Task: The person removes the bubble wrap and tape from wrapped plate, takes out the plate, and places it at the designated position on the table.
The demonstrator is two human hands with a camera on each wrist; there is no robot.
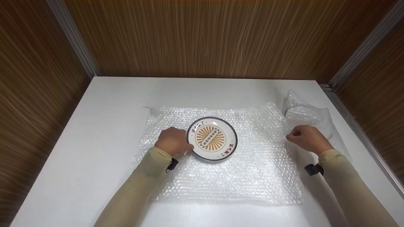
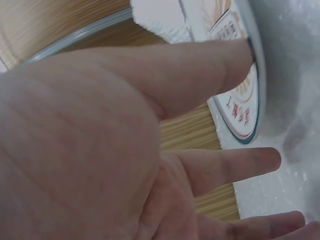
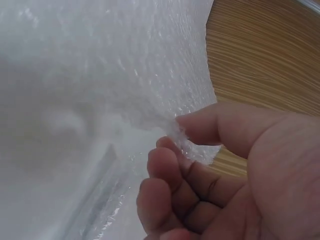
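A round white plate point(image 1: 212, 138) with a dark rim, orange rays and red characters lies face up on a sheet of bubble wrap point(image 1: 246, 179). At the plate's left edge is my left hand point(image 1: 173, 140). In the left wrist view its thumb touches the rim of the plate point(image 2: 241, 112), while the other fingers reach out straight, apart from it. My right hand point(image 1: 307, 137) pinches the right edge of the bubble wrap. The right wrist view shows the bubble wrap point(image 3: 150, 65) held between thumb and index finger, the remaining fingers curled.
A bubble-wrapped bundle point(image 1: 311, 116) with a dark curved rim showing through lies at the right, beyond my right hand. The white table point(image 1: 104, 126) is bounded by wood-grain panels point(image 1: 195, 37) at the back and sides.
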